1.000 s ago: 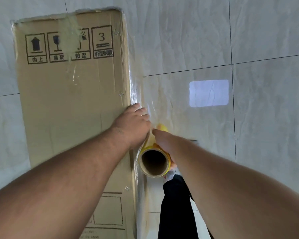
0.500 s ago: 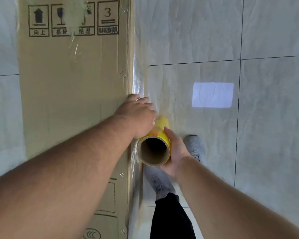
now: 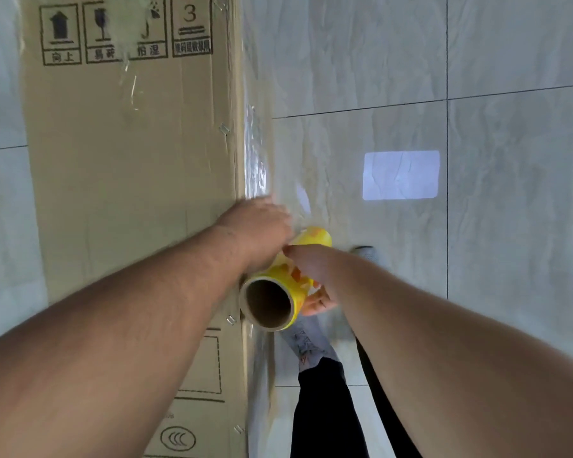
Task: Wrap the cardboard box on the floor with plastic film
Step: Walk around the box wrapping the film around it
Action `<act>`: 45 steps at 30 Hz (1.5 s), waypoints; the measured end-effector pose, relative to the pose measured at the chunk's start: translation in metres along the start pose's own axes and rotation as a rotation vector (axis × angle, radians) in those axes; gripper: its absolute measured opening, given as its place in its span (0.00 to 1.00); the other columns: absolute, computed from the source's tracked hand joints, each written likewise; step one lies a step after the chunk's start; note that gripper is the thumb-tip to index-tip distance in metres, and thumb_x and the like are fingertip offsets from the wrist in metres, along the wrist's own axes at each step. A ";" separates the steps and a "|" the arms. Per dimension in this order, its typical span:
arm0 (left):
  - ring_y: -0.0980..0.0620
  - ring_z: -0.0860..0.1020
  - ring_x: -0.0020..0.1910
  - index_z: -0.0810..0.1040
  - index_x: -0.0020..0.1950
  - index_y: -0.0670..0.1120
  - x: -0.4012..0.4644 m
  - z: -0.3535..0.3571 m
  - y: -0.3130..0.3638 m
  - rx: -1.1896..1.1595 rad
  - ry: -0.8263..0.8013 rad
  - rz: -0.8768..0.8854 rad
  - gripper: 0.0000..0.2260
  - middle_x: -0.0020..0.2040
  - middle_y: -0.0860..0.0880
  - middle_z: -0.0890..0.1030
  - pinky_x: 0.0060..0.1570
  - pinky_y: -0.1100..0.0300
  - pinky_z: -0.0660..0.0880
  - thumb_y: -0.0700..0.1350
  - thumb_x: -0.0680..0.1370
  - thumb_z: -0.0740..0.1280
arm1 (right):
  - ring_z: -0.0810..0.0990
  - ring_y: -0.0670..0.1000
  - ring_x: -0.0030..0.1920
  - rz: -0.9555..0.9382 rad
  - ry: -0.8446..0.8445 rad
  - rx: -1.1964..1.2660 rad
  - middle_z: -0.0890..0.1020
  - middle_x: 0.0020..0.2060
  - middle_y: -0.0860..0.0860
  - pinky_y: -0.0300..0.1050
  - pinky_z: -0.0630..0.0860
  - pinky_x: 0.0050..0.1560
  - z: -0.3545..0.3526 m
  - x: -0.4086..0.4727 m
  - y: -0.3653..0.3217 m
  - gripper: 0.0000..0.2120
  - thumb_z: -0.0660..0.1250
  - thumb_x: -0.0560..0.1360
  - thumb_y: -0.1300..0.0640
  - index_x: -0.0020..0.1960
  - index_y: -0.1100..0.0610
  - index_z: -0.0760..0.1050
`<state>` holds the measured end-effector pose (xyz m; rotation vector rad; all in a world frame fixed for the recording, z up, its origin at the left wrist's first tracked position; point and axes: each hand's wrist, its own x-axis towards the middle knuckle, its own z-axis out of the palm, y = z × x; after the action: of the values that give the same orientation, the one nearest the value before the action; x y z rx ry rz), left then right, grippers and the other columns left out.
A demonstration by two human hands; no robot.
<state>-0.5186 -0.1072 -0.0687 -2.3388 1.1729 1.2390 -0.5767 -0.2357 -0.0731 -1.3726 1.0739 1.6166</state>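
Cardboard box (image 3: 129,193) film-covered; right hand (image 3: 311,276) grips yellow roll (image 3: 278,292).

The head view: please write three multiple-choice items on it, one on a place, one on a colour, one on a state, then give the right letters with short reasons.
1. Where does the roll of film lie relative to the cardboard box?
A. on top of it
B. beside its right edge
C. inside it

2. What colour is the roll's wrapper?
A. yellow
B. blue
C. black

3. What is the right hand doing?
A. hanging idle
B. pressing the floor
C. gripping the roll

Answers: 1 B, the roll is at the box's right edge near the left hand. 2 A, yellow with orange patches. 3 C, its fingers curl round the roll.
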 end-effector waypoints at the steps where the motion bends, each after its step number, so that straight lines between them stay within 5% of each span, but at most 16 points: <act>1: 0.45 0.78 0.65 0.80 0.58 0.52 -0.002 0.007 0.002 -0.036 -0.011 0.018 0.10 0.61 0.51 0.83 0.68 0.49 0.72 0.48 0.80 0.63 | 0.85 0.67 0.58 0.008 -0.004 -0.038 0.74 0.53 0.61 0.64 0.84 0.63 -0.002 -0.002 -0.004 0.22 0.60 0.85 0.41 0.60 0.61 0.74; 4: 0.48 0.81 0.54 0.80 0.49 0.53 -0.011 0.025 0.008 -0.043 -0.016 0.026 0.06 0.48 0.54 0.83 0.60 0.51 0.73 0.50 0.79 0.63 | 0.84 0.67 0.60 0.029 -0.031 -0.025 0.75 0.53 0.61 0.62 0.83 0.64 0.003 0.003 0.004 0.19 0.61 0.85 0.45 0.64 0.60 0.72; 6: 0.52 0.80 0.59 0.82 0.52 0.53 -0.012 0.031 0.011 -0.007 -0.003 0.037 0.11 0.52 0.55 0.84 0.67 0.50 0.67 0.52 0.82 0.60 | 0.85 0.63 0.57 0.025 -0.003 0.218 0.79 0.59 0.57 0.60 0.84 0.61 0.013 0.016 0.030 0.26 0.67 0.79 0.38 0.70 0.53 0.72; 10: 0.53 0.75 0.69 0.81 0.62 0.53 -0.013 0.029 0.013 -0.016 -0.018 0.029 0.16 0.62 0.56 0.81 0.74 0.50 0.59 0.55 0.85 0.55 | 0.87 0.64 0.57 0.043 -0.146 0.845 0.86 0.58 0.61 0.68 0.82 0.62 0.047 0.028 0.079 0.26 0.74 0.75 0.35 0.62 0.52 0.75; 13: 0.53 0.69 0.76 0.77 0.70 0.53 -0.015 0.027 0.011 -0.016 -0.029 0.020 0.17 0.71 0.55 0.77 0.75 0.50 0.57 0.55 0.86 0.55 | 0.89 0.65 0.56 -0.058 -0.187 1.040 0.88 0.58 0.62 0.66 0.85 0.57 0.069 0.035 0.080 0.39 0.79 0.65 0.36 0.72 0.47 0.74; 17: 0.49 0.52 0.84 0.63 0.83 0.50 -0.020 0.022 0.018 0.034 -0.124 -0.021 0.26 0.85 0.49 0.58 0.81 0.48 0.48 0.57 0.86 0.53 | 0.88 0.64 0.56 -0.091 -0.073 0.848 0.86 0.58 0.59 0.68 0.83 0.58 0.065 0.031 0.080 0.31 0.76 0.68 0.34 0.68 0.38 0.72; 23: 0.45 0.58 0.82 0.73 0.76 0.48 -0.022 0.025 0.040 0.125 -0.123 -0.051 0.22 0.80 0.47 0.69 0.81 0.44 0.43 0.54 0.86 0.53 | 0.90 0.62 0.52 0.127 -0.109 0.570 0.88 0.54 0.62 0.65 0.86 0.55 0.043 0.025 0.093 0.30 0.75 0.72 0.37 0.68 0.52 0.76; 26: 0.44 0.58 0.82 0.72 0.78 0.49 -0.022 0.023 0.036 0.205 -0.175 -0.073 0.23 0.80 0.46 0.68 0.81 0.42 0.40 0.54 0.85 0.54 | 0.90 0.61 0.47 0.162 -0.128 0.457 0.89 0.50 0.60 0.60 0.86 0.50 0.045 0.030 0.076 0.36 0.78 0.65 0.34 0.65 0.55 0.79; 29: 0.44 0.59 0.82 0.72 0.78 0.50 -0.029 0.026 0.026 0.280 -0.189 -0.047 0.24 0.80 0.46 0.68 0.81 0.42 0.42 0.56 0.85 0.53 | 0.90 0.62 0.46 0.143 -0.104 0.479 0.89 0.49 0.61 0.61 0.87 0.48 0.050 0.033 0.056 0.36 0.75 0.67 0.31 0.64 0.56 0.77; 33: 0.43 0.60 0.81 0.74 0.76 0.50 -0.035 0.029 0.028 0.261 -0.154 -0.055 0.23 0.78 0.46 0.70 0.81 0.42 0.46 0.56 0.84 0.53 | 0.89 0.59 0.48 0.125 -0.052 0.605 0.89 0.51 0.59 0.49 0.84 0.41 0.052 0.022 0.071 0.27 0.66 0.78 0.34 0.66 0.54 0.76; 38: 0.44 0.64 0.78 0.77 0.71 0.49 -0.030 0.035 0.033 0.192 -0.083 -0.094 0.22 0.74 0.48 0.75 0.79 0.42 0.49 0.56 0.84 0.53 | 0.91 0.63 0.49 0.137 -0.189 0.886 0.90 0.52 0.62 0.62 0.87 0.43 0.071 0.021 0.100 0.30 0.73 0.76 0.37 0.71 0.52 0.75; 41: 0.44 0.57 0.82 0.71 0.77 0.48 -0.031 0.041 0.036 0.137 -0.053 -0.113 0.24 0.81 0.46 0.66 0.80 0.43 0.46 0.55 0.84 0.53 | 0.91 0.62 0.45 0.102 -0.144 0.918 0.89 0.53 0.62 0.57 0.86 0.35 0.074 0.024 0.096 0.27 0.74 0.77 0.39 0.71 0.50 0.76; 45: 0.44 0.57 0.82 0.70 0.78 0.48 -0.033 0.043 0.044 0.110 -0.020 -0.118 0.24 0.82 0.47 0.65 0.79 0.42 0.47 0.54 0.84 0.52 | 0.90 0.61 0.49 0.080 -0.052 0.682 0.88 0.54 0.60 0.62 0.88 0.50 0.062 0.029 0.108 0.24 0.72 0.78 0.38 0.70 0.48 0.77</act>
<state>-0.5866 -0.0944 -0.0626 -2.2743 1.0522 1.1267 -0.7033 -0.2173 -0.0831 -0.8337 1.4821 1.1579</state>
